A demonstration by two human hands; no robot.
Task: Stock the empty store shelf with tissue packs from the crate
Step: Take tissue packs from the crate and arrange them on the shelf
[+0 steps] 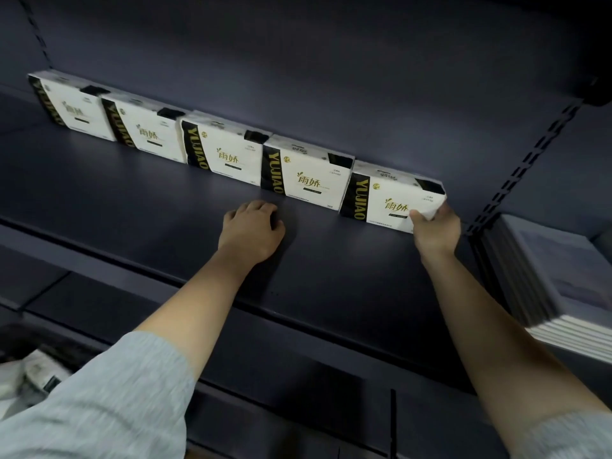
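— Along the back of the shelf (139, 200), what had the person lined up?

— Five tissue packs stood upright in a row against the rear panel, each touching its neighbour. The right hand (436, 230) pinched the lower right corner of the fifth pack (390, 198), the last one on the right, thumb on its face and fingers behind it.

— And the other of the two hands?

— The left hand (252, 230) rested on the bare shelf in front of the fourth pack (306, 172), fingers curled under and holding nothing.

— Where was the crate?

— Only a dark edge with pale wrapped packs (36, 371) showed at the lower left, likely the crate, though it was too blurred to be sure.

— What could have gone wrong from there?

— The fifth pack seemed to lean slightly rather than sit square. Had the fingers let go abruptly, it might have tipped forward, since soft packs on edge give little footing. A shove sideways could also have pushed the row crooked. A stack of booklets (556, 279) lay just past the upright on the right, leaving little spare width.
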